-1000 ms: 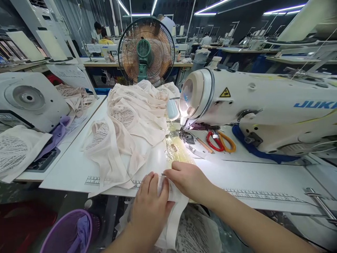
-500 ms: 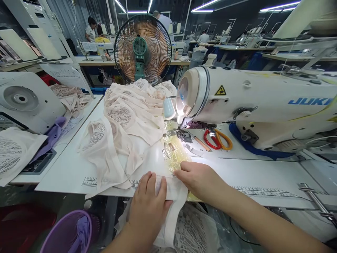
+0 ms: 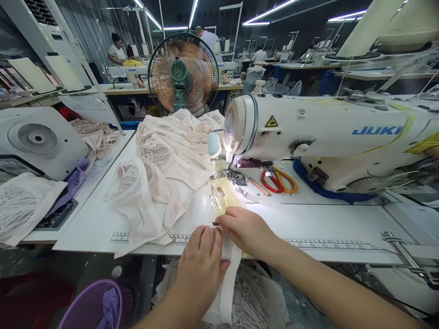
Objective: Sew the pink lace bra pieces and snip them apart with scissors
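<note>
My left hand (image 3: pixel 202 265) lies over a cream fabric piece (image 3: pixel 226 292) at the table's front edge, fingers stretched out and pressing it down, thumb apart. Just right of its fingertips, my right hand (image 3: pixel 245 228) is closed in a pinch. A small, thin, dark tool (image 3: pixel 216 224) pokes out from its fingers at the fabric's upper edge; its exact kind is hidden. The fabric hangs over the edge, and lace shows on its lower part. Beyond the hands, yellowish clear tape (image 3: pixel 222 196) covers the table before the white sewing machine (image 3: pixel 281 123).
Cream lace garments (image 3: pixel 161 151) are piled left of the needle. Red-and-orange-handled scissors (image 3: pixel 277 179) lie under the machine arm. A printed ruler (image 3: pixel 325 244) runs along the front edge. A purple bin (image 3: pixel 92 301) stands below. Behind the pile is a fan (image 3: pixel 183 75).
My right hand has shifted slightly left, and the dark tool now shows at its fingertips. My left fingers have drawn nearer to it. The camera view has turned a little.
</note>
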`<state>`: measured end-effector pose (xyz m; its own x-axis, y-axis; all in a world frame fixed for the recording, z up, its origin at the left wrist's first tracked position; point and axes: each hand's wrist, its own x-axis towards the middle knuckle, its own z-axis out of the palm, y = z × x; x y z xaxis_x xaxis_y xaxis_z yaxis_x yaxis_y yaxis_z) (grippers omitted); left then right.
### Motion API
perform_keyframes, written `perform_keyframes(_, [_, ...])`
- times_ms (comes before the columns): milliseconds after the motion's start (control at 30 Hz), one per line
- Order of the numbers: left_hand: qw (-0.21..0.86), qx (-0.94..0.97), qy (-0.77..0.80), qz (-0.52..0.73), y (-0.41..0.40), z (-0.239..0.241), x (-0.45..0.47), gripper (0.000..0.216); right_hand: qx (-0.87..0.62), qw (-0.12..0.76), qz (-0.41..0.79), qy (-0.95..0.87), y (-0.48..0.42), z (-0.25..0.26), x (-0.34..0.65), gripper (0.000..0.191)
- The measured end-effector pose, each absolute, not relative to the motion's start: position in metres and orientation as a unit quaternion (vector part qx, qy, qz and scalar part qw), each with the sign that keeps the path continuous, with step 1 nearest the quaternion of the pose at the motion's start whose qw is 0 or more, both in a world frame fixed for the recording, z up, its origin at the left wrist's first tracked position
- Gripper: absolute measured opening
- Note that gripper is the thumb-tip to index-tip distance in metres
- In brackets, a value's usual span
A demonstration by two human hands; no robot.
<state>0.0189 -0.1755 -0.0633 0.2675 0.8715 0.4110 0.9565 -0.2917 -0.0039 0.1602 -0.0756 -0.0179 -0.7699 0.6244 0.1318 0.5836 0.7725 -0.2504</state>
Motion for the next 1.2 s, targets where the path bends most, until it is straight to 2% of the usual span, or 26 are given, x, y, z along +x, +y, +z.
perform_keyframes(533, [0.118,-0.776,-0.597,-0.166,-0.173,-0.06,0.021,0.043,-0.295,0.08,0.049,-0.951,-0.07,-0.017,0.165,0.015])
perform_keyframes(800, [0.131,-0.777,-0.592,-0.168,-0.172,-0.063,0.021,0.044,-0.32,0.016,0.005,-0.947,-0.067,-0.004,0.185,0.018])
perform_keyframes(1200, [0.134,-0.775,-0.599,-0.151,-0.172,-0.059,0.022,0.047,-0.299,0.088,0.057,-0.948,-0.067,-0.019,0.173,0.017])
